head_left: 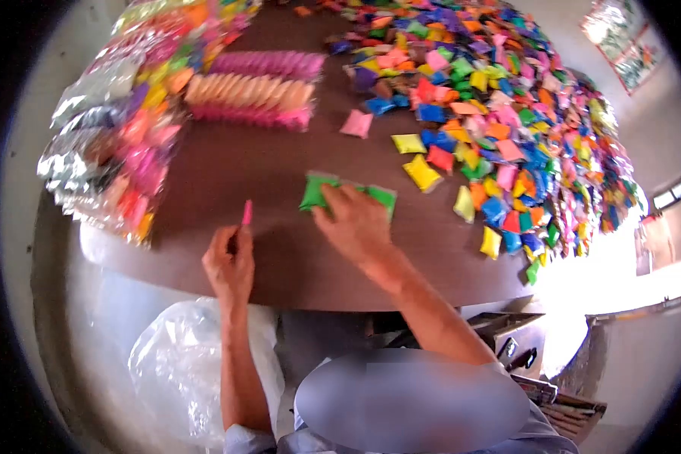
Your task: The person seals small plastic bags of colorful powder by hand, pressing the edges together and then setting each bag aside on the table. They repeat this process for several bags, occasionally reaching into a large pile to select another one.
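Observation:
My left hand [229, 265] is closed, its fingers pinched round a thin pink stick-like piece [247, 212] that points up from them. My right hand [358, 227] rests with fingers stretched out over small green packets [318, 192] on the brown table [227, 166]. Green shows on both sides of these fingers; how many packets lie beneath is hidden. Beyond the hands, one pink packet [356, 123] lies flat. Two yellow packets [421, 173] are to the right of the green ones.
A large heap of coloured packets [499, 129] covers the table's right side. Rows of pink and peach packets [250, 92] stand at the back, with clear-wrapped bundles [91, 155] along the left edge. A clear plastic bag [181, 356] hangs below the table's front.

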`<state>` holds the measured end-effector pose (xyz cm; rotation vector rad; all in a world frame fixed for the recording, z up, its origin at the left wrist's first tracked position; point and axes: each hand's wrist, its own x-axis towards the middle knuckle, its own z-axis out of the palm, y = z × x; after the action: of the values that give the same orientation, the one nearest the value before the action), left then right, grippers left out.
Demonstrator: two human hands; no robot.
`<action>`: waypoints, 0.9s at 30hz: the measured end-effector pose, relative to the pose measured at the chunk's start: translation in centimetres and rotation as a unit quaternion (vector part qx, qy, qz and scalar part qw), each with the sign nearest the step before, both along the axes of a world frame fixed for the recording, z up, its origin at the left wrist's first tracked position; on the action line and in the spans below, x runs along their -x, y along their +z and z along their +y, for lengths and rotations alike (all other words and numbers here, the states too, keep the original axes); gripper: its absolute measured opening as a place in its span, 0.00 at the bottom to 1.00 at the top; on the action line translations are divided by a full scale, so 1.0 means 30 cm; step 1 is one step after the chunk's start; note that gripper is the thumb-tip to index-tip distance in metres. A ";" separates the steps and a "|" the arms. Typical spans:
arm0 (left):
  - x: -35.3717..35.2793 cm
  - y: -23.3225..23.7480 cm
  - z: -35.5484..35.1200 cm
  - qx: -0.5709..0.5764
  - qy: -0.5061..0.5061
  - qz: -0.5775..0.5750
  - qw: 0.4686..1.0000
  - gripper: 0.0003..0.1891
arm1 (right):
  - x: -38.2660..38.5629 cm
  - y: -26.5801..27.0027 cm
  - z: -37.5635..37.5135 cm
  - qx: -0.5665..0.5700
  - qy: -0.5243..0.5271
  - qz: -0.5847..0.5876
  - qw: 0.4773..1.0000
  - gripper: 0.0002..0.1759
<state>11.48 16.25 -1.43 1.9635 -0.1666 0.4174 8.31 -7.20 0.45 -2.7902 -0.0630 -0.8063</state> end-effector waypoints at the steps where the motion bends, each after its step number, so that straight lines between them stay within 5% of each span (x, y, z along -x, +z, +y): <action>1: 0.005 0.005 0.005 0.001 0.002 0.027 1.000 0.08 | 0.004 0.018 0.007 -0.023 -0.002 0.021 1.000 0.23; 7: 0.004 0.013 0.004 -0.030 -0.001 0.029 0.999 0.07 | 0.047 0.083 0.003 -0.082 -0.032 -0.010 0.996 0.29; 12: 0.001 0.004 0.000 -0.038 0.005 0.004 0.999 0.07 | 0.134 0.061 -0.121 -0.124 -0.023 -0.048 0.991 0.12; 16: 0.002 0.012 0.001 -0.041 -0.001 0.003 0.999 0.09 | 0.225 0.052 -0.374 -0.053 -0.139 -0.063 0.987 0.03; 20: -0.009 -0.009 0.010 -0.048 0.000 0.024 0.999 0.09 | 0.278 0.081 -0.644 -0.040 -0.307 -0.047 0.950 0.11; 27: -0.010 0.005 0.005 -0.067 -0.008 -0.015 0.998 0.09 | 0.230 0.072 -0.851 0.003 -0.420 -0.002 0.907 0.26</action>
<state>11.78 16.40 -1.29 2.0865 -0.2342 0.4347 1.40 -32.73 2.60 -2.7668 1.2028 -0.9542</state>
